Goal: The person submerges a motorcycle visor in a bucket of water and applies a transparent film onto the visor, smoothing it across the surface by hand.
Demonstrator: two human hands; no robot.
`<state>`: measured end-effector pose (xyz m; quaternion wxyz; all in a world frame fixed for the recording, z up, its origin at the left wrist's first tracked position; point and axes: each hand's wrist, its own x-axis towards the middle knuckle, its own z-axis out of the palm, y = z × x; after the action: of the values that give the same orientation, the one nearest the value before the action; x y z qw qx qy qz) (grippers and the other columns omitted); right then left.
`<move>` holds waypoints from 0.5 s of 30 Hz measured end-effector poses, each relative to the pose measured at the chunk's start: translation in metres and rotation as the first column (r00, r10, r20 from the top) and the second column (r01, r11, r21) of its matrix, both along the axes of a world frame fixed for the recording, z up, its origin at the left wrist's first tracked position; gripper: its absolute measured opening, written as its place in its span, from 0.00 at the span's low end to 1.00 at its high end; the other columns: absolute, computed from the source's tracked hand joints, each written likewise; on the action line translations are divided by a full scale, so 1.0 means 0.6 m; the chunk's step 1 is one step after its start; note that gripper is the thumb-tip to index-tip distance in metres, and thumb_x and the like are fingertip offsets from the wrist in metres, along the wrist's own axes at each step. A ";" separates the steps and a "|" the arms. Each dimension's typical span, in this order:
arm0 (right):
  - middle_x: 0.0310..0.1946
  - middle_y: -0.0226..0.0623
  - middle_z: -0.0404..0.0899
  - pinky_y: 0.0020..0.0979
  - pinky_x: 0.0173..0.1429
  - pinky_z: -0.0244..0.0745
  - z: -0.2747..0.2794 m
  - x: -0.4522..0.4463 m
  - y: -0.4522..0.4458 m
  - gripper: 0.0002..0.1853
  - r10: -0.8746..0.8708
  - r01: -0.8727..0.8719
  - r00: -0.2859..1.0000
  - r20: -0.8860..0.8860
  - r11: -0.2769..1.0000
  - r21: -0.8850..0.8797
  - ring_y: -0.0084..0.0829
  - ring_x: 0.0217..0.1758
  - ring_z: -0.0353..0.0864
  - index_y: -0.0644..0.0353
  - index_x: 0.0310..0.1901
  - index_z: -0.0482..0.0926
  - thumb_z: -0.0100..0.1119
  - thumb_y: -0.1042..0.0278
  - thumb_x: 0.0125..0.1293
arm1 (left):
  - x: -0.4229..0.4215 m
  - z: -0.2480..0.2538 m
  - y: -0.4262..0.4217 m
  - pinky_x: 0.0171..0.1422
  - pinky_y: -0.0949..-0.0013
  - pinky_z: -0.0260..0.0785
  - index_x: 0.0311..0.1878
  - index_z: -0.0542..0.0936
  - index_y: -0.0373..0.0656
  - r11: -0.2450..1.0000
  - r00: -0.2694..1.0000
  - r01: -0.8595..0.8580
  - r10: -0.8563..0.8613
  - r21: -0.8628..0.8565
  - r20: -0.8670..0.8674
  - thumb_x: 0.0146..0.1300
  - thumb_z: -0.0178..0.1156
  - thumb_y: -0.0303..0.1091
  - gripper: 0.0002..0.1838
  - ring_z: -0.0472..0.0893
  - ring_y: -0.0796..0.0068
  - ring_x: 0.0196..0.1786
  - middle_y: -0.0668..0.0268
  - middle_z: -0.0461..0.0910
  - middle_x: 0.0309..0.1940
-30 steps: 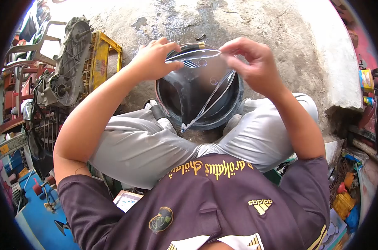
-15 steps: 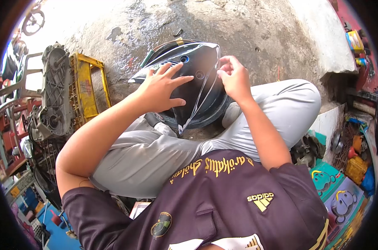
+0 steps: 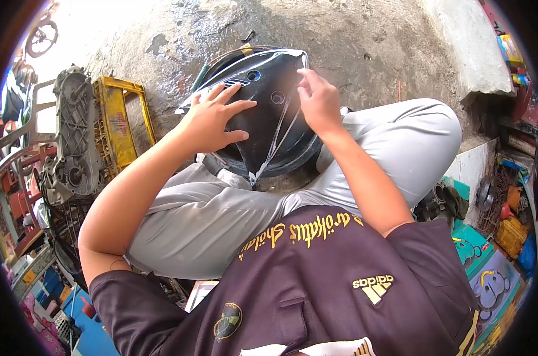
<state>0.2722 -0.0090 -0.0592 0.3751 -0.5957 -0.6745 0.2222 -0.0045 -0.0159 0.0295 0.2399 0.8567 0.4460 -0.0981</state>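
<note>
A glossy black motorcycle body panel (image 3: 260, 113) with pale edges and two round holes lies across a dark round-rimmed object (image 3: 295, 163), perhaps a tub, in front of my crossed legs. My left hand (image 3: 212, 121) rests flat on the panel's left part, its fingers spread and thumb apart. At the upper right edge of the panel is my right hand (image 3: 319, 104), with thumb and fingertips pinched together. Whatever lies between those fingertips is too small to make out. A thin pale line (image 3: 279, 132) runs down the panel from near that hand toward its lower tip.
On the left stand a yellow crate (image 3: 118, 124) and a grey metal engine casing (image 3: 76, 133). A small dark piece (image 3: 247, 37) lies on the wet concrete floor (image 3: 352, 35) beyond the panel. Boxes (image 3: 488, 285) and parts crowd the right, near a concrete ledge (image 3: 468, 53).
In the view, the panel and both hands have shifted slightly left and up. My right hand has moved along the panel's edge toward its top corner. My left hand stays spread on the panel.
</note>
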 end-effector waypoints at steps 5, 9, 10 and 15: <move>0.36 0.44 0.86 0.46 0.50 0.82 -0.001 -0.013 -0.028 0.24 0.139 -0.144 0.987 0.085 0.989 0.046 0.49 0.42 0.87 0.54 0.66 0.81 0.63 0.79 0.69 | 0.010 0.020 0.005 0.86 0.33 0.48 0.78 0.74 0.66 0.998 0.999 -0.024 0.022 -0.055 -0.035 0.64 0.73 0.53 0.38 0.56 0.43 0.87 0.53 0.59 0.85; 0.36 0.44 0.86 0.47 0.50 0.81 0.006 -0.013 -0.028 0.32 0.147 -0.147 0.988 0.041 0.989 0.003 0.48 0.41 0.86 0.50 0.75 0.75 0.63 0.79 0.69 | 0.002 0.005 0.005 0.81 0.23 0.50 0.77 0.76 0.68 1.000 1.000 -0.017 0.017 -0.022 0.010 0.64 0.72 0.58 0.37 0.58 0.45 0.86 0.54 0.61 0.84; 0.36 0.44 0.86 0.47 0.50 0.81 0.009 -0.009 -0.023 0.33 0.106 -0.106 0.993 0.044 0.994 -0.001 0.48 0.40 0.86 0.49 0.75 0.74 0.63 0.79 0.69 | 0.002 0.005 0.005 0.81 0.23 0.50 0.77 0.76 0.68 1.000 1.000 -0.015 0.015 -0.022 0.006 0.64 0.72 0.58 0.37 0.58 0.45 0.86 0.54 0.61 0.85; 0.34 0.46 0.85 0.47 0.49 0.82 0.011 -0.023 -0.046 0.34 0.185 -0.181 0.976 0.115 0.983 -0.041 0.49 0.40 0.87 0.50 0.76 0.73 0.63 0.80 0.68 | 0.002 0.006 0.002 0.81 0.22 0.50 0.78 0.75 0.69 1.000 1.000 -0.011 0.011 -0.028 -0.006 0.64 0.71 0.59 0.38 0.58 0.45 0.86 0.54 0.59 0.86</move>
<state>0.2586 -0.0368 -0.0527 0.3034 -0.5489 -0.7440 0.2303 -0.0031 -0.0146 0.0330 0.2513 0.8505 0.4498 -0.1057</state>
